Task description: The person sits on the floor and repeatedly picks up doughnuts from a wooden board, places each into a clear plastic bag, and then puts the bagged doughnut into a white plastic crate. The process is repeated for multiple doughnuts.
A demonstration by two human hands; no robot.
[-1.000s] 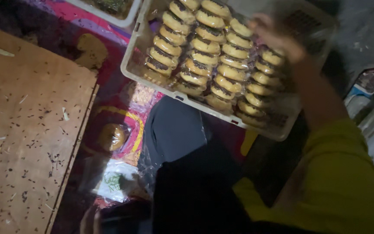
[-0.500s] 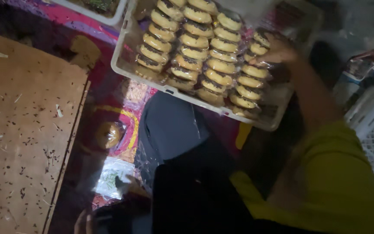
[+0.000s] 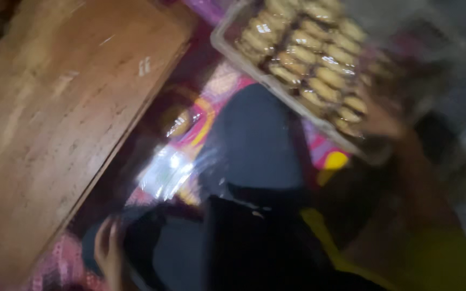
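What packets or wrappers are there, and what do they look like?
Clear shiny plastic wrapper: crumpled on the patterned mat beside the wooden board, see-through with white glare.
Pale plastic tray: top right, rectangular, holding rows of golden-brown baked pieces, right hand at its edge.
No signs or screens.

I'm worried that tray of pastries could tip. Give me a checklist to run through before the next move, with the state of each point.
1. Right hand on the tray: ok, it meets the near edge; the grip itself is blurred.
2. Left hand supporting the tray: not ok, it is low by the knee, far from it.
3. Tray level: cannot tell, the picture is smeared by motion.
4. Pastries in rows: ok, none seen off the tray.
5. Wooden board free of things: ok, only crumbs show.
6. Plastic bag on the patterned mat: not ok, it lies loose between board and knee.
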